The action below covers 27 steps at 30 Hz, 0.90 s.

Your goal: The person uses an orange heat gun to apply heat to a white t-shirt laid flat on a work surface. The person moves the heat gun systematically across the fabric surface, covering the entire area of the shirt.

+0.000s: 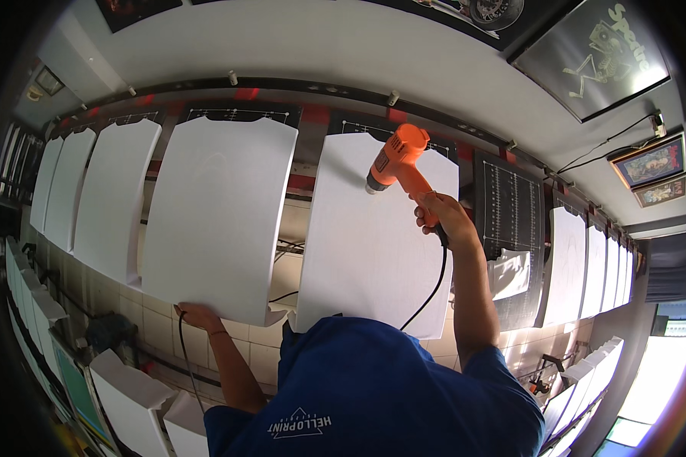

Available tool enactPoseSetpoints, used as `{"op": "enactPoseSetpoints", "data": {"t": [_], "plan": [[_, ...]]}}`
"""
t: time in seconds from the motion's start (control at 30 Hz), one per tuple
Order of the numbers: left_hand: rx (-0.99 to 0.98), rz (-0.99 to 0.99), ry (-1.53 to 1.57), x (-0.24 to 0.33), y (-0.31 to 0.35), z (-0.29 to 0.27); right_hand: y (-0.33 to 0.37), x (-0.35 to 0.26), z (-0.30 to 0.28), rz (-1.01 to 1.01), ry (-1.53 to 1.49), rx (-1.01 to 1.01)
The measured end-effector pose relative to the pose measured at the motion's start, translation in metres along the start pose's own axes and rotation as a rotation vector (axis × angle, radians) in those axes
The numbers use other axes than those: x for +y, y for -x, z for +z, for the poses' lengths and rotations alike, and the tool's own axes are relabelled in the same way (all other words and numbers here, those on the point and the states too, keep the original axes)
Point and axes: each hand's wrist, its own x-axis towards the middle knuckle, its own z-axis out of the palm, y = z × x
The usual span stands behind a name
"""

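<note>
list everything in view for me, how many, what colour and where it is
Heat gun: one, orange, over the central panel
Cloth panels: over ten, white, back row and both lower corners
Boards: several, black with white markings, back row
Cord: count unclear, black, below heat gun and at left grip
Rail: one, black, along the wall
Pictures: at least five, mostly dark, on walls
Floor tiles: many, pale, below the panels
Shirt: one, blue, lower middle
Left grip: one, bare, near a panel's lower edge
Right grip: one, bare, around heat gun's handle
</note>
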Motion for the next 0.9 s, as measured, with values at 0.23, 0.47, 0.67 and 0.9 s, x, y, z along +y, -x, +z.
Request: {"op": "enactPoseSetpoints", "data": {"t": [0.23,0.47,0.67,0.9], "plan": [[0.009,-0.032,0.037,0.001,0.001,0.002,-0.011,0.003,0.015,-0.056,0.084,-0.042],[0.020,-0.049,0.028,0.023,0.017,0.006,-0.023,-0.005,0.034,-0.045,0.155,-0.065],[-0.014,-0.070,0.022,0.013,0.006,0.003,-0.034,-0.005,0.055,-0.119,0.129,-0.098],[-0.023,-0.019,0.050,0.002,-0.001,-0.002,-0.007,-0.010,0.048,-0.014,0.214,-0.134]]}}
